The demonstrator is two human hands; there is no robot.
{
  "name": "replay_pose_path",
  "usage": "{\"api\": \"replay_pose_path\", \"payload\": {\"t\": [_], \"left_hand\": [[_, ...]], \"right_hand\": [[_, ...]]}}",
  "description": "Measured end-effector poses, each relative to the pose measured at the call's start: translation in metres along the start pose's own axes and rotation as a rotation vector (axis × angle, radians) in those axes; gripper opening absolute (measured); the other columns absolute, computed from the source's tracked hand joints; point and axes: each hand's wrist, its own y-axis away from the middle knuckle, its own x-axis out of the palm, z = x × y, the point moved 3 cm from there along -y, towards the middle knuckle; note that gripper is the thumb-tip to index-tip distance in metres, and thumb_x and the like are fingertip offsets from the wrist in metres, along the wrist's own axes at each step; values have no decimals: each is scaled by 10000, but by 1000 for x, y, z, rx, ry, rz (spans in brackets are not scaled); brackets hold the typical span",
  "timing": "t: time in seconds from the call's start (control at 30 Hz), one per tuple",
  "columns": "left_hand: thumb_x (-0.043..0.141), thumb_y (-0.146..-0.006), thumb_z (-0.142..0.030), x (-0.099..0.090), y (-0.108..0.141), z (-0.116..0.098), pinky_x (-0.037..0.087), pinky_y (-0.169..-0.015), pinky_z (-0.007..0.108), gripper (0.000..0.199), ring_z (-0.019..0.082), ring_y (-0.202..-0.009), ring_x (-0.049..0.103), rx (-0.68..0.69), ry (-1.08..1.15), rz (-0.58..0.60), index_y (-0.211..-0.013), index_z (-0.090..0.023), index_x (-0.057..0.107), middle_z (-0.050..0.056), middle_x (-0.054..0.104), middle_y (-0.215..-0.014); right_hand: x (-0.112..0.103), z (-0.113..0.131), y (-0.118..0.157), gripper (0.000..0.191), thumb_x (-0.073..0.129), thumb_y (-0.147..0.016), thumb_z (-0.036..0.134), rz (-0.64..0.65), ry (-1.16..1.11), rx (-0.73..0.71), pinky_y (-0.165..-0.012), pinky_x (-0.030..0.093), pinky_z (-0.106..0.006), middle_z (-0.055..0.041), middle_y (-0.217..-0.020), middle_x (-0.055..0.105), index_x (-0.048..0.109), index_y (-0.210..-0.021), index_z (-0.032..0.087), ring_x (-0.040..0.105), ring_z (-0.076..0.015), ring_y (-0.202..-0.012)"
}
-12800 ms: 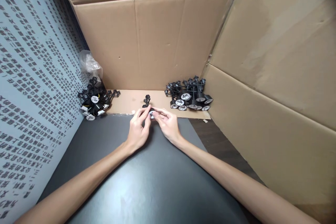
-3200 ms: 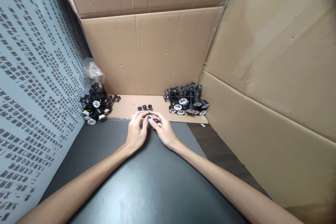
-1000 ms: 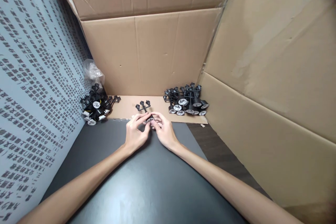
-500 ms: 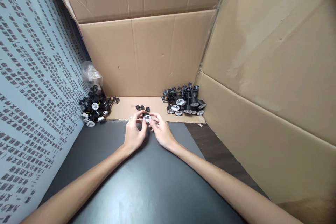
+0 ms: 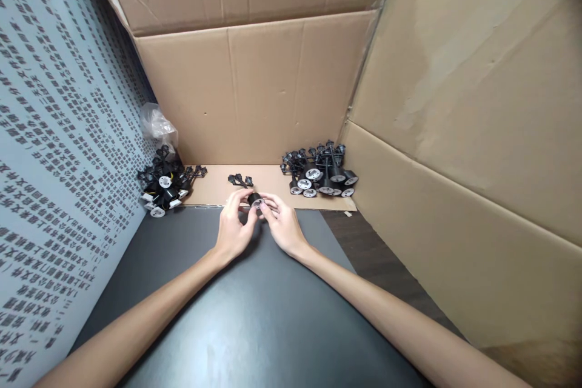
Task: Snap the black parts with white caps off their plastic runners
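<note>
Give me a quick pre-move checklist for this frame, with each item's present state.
1. Left hand on the black lamp piece: ok, fingers at its base end.
2. Right hand on the same piece: ok, thumb at the pale disc.
3. Disc fully uncovered: not ok, the right thumb overlaps it.
4. Disc seated flush: cannot tell, too small and partly hidden.
5. Left pile and right pile apart from the hands: ok, gaps show on both sides.
</note>
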Motion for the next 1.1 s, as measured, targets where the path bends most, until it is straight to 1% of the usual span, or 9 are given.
{"api": "replay_pose_path", "payload": {"t": [0.17, 0.37, 0.5, 0.6, 0.7, 0.77, 0.87, 1.03, 1.1], "left_hand": [[503, -942, -244, 0, 0, 1, 548, -880, 354, 281, 169, -941, 660, -24, -13, 17, -1204, -219, 601, 80, 645, -1221], [494, -951, -261, -1, 1, 2, 532, -912, 354, 285, 175, -991, 652, -32, 1, 10, -1205, -222, 618, 75, 647, -1228], [490, -954, -279, -1, 1, 2, 535, -886, 344, 271, 174, -973, 653, -40, 16, 2, -1183, -215, 620, 73, 660, -1195], [506, -952, -303, -1, 0, 2, 541, -835, 324, 248, 158, -877, 664, -61, 10, -13, -1145, -207, 629, 67, 679, -1128], [540, -940, -335, -1, 1, 2, 545, -784, 309, 225, 150, -800, 662, -76, 7, -39, -1086, -197, 642, 63, 696, -1052], [547, -937, -341, -1, 2, 3, 546, -801, 317, 211, 163, -834, 668, -64, 18, -53, -1044, -190, 649, 69, 703, -1039], [548, -935, -332, 0, 2, 5, 537, -869, 340, 184, 184, -931, 670, -40, 37, -49, -970, -186, 653, 79, 704, -1066], [561, -923, -330, -1, 1, 6, 523, -935, 376, 168, 206, -1010, 663, -51, 82, -44, -891, -183, 635, 92, 706, -1067], [566, -919, -328, -1, 2, 7, 522, -942, 384, 166, 209, -1011, 664, -54, 94, -43, -878, -181, 633, 95, 707, -1062]], "right_hand": [[1, 2, 1, 438, 592, -873, 470, 8, -1, 3, -799, 605, -372, -139, -1130, 712, 613, -1192, 170, 698, -240, -1001], [0, 7, 1, 490, 545, -897, 512, -3, 59, -32, -737, 616, -349, -143, -1115, 717, 627, -1213, 147, 705, -234, -949], [0, 6, 2, 547, 574, -879, 520, 3, 50, 22, -766, 614, -370, -148, -1125, 718, 617, -1268, 137, 707, -247, -960], [0, 6, 2, 546, 587, -872, 513, 6, 50, 33, -772, 607, -376, -145, -1118, 720, 630, -1263, 134, 706, -252, -956], [0, 8, 2, 502, 589, -874, 503, 6, 70, 21, -741, 596, -355, -126, -1066, 732, 664, -1223, 150, 709, -235, -886], [-1, 10, 2, 456, 595, -874, 485, -6, 86, 0, -741, 586, -343, -121, -1093, 724, 691, -1187, 167, 704, -231, -885], [-2, 12, 3, 404, 608, -870, 452, -15, 82, -29, -768, 570, -326, -117, -1143, 703, 719, -1147, 180, 689, -231, -935], [-2, 11, 2, 434, 603, -875, 440, 3, 97, -30, -738, 548, -318, -116, -1051, 700, 711, -1174, 145, 665, -197, -820], [-2, 10, 2, 445, 608, -869, 447, 2, 90, -35, -740, 549, -321, -120, -1044, 697, 713, -1171, 136, 666, -202, -829]]}}
